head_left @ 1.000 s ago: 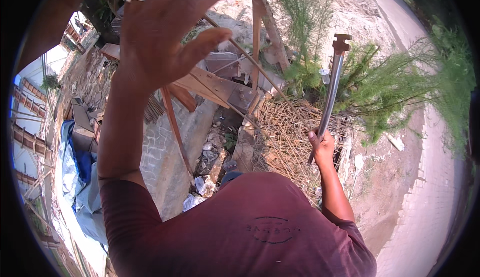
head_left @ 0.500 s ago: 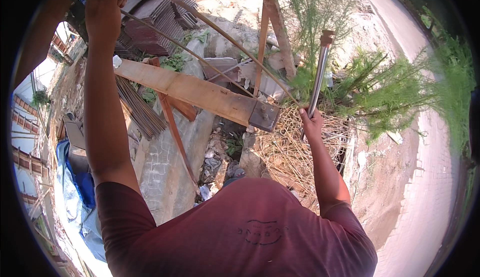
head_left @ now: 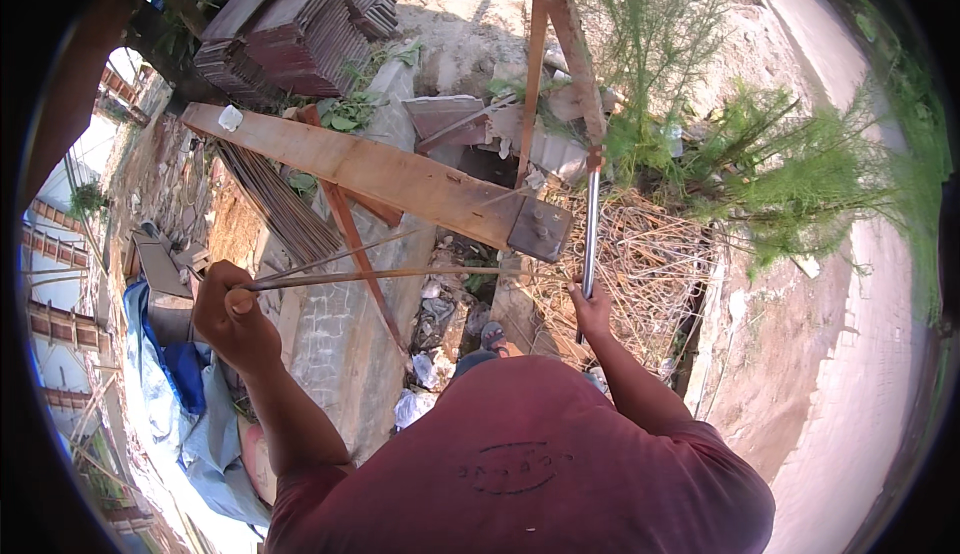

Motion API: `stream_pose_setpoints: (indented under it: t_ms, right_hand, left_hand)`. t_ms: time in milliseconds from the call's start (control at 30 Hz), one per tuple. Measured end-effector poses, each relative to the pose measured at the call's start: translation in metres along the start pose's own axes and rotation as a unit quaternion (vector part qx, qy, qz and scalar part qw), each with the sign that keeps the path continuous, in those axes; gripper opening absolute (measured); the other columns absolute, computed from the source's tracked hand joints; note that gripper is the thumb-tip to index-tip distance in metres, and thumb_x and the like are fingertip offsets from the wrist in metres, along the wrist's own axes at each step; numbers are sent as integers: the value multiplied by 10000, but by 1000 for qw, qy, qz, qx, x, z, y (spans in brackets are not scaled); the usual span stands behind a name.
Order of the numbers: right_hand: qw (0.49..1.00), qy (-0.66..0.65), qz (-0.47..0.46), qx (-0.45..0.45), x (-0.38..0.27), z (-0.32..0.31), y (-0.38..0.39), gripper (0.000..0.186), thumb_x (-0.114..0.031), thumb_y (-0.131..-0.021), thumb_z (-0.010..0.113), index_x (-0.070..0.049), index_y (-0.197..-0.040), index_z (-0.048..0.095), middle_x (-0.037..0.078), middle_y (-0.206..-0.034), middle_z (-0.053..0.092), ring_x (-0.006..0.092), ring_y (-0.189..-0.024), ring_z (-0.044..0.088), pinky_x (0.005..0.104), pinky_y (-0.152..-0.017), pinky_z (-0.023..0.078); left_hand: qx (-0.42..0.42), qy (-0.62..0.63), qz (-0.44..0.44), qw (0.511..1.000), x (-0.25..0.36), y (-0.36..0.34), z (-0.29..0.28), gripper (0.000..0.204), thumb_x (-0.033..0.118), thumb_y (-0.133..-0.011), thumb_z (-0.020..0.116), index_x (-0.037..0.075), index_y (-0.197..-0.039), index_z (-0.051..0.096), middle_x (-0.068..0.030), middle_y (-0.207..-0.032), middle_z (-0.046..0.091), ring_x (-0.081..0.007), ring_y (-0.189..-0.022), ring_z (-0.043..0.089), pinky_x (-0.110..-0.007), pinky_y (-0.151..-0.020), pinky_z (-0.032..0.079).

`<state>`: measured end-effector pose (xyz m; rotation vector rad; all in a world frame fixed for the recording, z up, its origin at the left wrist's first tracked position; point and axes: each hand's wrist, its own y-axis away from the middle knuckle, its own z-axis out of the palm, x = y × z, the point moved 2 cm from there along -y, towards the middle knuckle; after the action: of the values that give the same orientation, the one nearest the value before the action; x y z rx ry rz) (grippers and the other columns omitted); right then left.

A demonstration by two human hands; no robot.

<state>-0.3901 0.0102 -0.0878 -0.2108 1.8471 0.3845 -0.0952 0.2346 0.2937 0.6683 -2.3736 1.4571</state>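
My left hand (head_left: 232,319), at the left, is closed round thin metal rods (head_left: 380,274). One rod runs across to near my right hand; another slants up toward the plank's far end. Whether they are one bent piece I cannot tell. My right hand (head_left: 592,316) grips a shiny metal bar (head_left: 592,234) with a brownish notched head, standing almost upright; the rod's end passes close to these fingers. Between the hands lies a long wooden plank (head_left: 390,182) with a dark metal plate (head_left: 541,229) bearing pegs at its right end.
Wooden legs prop the plank. Beneath its right end spreads a heap of bent thin rods (head_left: 640,274). A bundle of straight rods (head_left: 285,204) leans at the left. Stacked roof tiles (head_left: 300,29), a blue tarp (head_left: 190,424), green feathery branches (head_left: 770,169) and a paved road (head_left: 860,354) surround the spot.
My left hand has come down from the upper left, swinging the rods lower, across the front of the plank. My right hand has shifted left and down, with the bar now more upright.
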Motion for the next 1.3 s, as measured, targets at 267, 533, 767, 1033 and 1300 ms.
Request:
stream_pose_setpoints:
  t_ms: [267,533,767,1033,1300]
  right_hand:
    - [994,57,-88,11,-36,-21,-95,330,-226,-820,687,-44,-1086,614,11,-652,537,100,-589,463,275,-566,406]
    - [989,57,-135,18,-113,-32,-166,360,-277,-808,713,-34,-1059,628,16,-664,568,80,-592,498,251,-551,411]
    - [987,60,-135,-66,-205,-72,-108,213,-169,-788,749,-57,-861,583,-36,-664,515,51,-597,453,232,-519,361]
    - [985,162,-27,-60,-144,-73,-62,215,-131,-794,727,-73,-765,522,-14,-649,533,80,-610,472,255,-561,384]
    - [978,204,18,-29,-136,-66,-47,291,-278,-783,707,-38,-815,546,32,-638,561,118,-599,518,291,-558,423]
  left_hand:
    - [8,67,105,992,3,-15,8,689,667,-879,394,30,-617,386,-23,-558,329,-120,-496,304,-288,-464,194]
    - [108,126,188,968,-18,-82,33,644,577,-943,355,21,-618,379,-46,-564,345,-147,-506,322,-291,-479,229]
    - [64,-9,-142,988,-126,-211,33,541,534,-913,507,74,-628,484,32,-586,369,-123,-524,371,-288,-501,289]
    - [-260,-80,-204,940,-348,-60,237,283,284,-855,633,3,-861,607,-118,-732,625,-248,-695,598,-362,-663,456]
    - [-322,-123,-182,921,-334,-14,266,209,205,-830,635,1,-859,600,-202,-834,649,-378,-792,618,-435,-713,470]
